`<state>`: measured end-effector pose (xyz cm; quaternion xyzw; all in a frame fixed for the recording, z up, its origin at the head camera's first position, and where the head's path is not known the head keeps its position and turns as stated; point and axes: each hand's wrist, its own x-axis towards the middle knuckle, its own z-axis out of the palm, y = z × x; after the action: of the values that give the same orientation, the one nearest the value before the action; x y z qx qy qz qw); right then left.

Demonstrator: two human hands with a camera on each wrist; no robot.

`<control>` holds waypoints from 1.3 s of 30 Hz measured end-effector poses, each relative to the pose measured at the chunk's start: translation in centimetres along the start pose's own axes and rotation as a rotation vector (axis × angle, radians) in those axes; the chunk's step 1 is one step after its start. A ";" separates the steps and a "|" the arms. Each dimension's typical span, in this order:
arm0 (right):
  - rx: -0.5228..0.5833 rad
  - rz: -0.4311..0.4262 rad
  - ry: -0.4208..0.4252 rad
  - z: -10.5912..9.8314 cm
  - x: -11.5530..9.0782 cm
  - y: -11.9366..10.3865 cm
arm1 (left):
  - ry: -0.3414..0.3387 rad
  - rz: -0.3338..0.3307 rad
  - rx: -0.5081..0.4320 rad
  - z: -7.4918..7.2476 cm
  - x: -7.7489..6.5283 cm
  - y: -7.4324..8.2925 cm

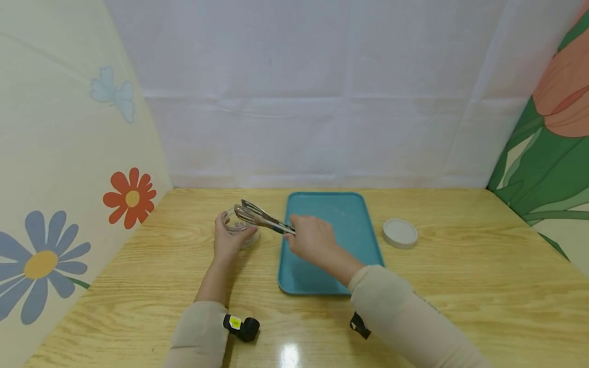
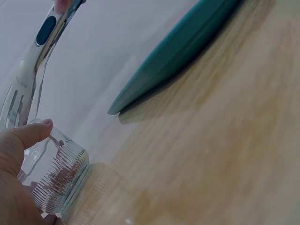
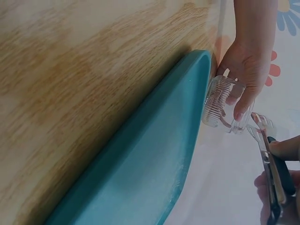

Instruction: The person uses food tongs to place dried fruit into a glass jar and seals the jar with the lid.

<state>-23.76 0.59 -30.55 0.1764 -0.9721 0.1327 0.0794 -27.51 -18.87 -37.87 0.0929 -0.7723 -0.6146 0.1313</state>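
Observation:
My left hand [image 1: 226,244] grips a clear ribbed glass jar [image 2: 65,176] that stands on the table left of the tray, thumb across its near side. Small reddish-brown pieces lie inside the jar; what they are I cannot tell. In my right hand [image 1: 314,237] is a pair of metal tongs [image 1: 261,216] with dark grip pads, held over the tray's left side. The tongs' slotted tips point left, just above the jar's mouth, and look slightly parted. Nothing shows between them.
A blue-green rectangular tray [image 1: 331,207] lies on the wooden table [image 1: 460,266] beneath my right hand. To its right sits a round whitish lid [image 1: 400,233]. A white cloth backdrop [image 1: 322,102] closes off the back, with flower-patterned panels at both sides.

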 end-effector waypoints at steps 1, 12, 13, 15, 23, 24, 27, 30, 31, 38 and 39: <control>-0.001 0.002 0.004 0.0 0.0 0.0 | 0.002 0.000 0.006 0.0 0.0 0.0; 0.039 0.020 0.037 0.0 -0.5 -0.1 | -0.006 0.015 -0.027 -0.1 0.0 -0.1; 0.045 0.021 0.044 0.0 -0.6 -0.1 | -0.008 0.013 -0.030 -0.1 0.0 -0.1; 0.057 0.022 0.061 -0.1 -0.8 -0.2 | -0.011 0.010 -0.033 -0.1 0.0 -0.1; 0.144 0.017 0.201 0.1 -1.0 0.4 | -0.002 0.000 0.026 -0.1 0.1 0.0; 0.162 0.011 0.221 0.1 -1.0 0.6 | -0.003 0.001 0.032 -0.1 0.1 0.1; 0.197 -0.001 0.268 0.1 -1.0 1.2 | -0.006 0.001 0.034 -0.1 0.0 0.1; 0.223 -0.002 0.302 0.0 -1.0 1.7 | -0.005 0.003 0.033 0.0 0.1 0.0; 0.232 0.001 0.312 0.0 -1.1 1.8 | -0.007 0.006 0.031 0.0 0.1 0.0; 0.301 0.068 0.332 -0.1 -1.2 3.5 | -0.005 -0.007 0.034 -0.1 0.2 -0.2; 0.311 0.084 0.332 -0.1 -1.2 3.7 | -0.008 -0.011 0.032 -0.1 0.2 -0.2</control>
<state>-24.00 4.38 -31.56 0.1215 -0.9201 0.3112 0.2044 -27.64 -19.07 -38.02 0.0967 -0.7821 -0.6031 0.1234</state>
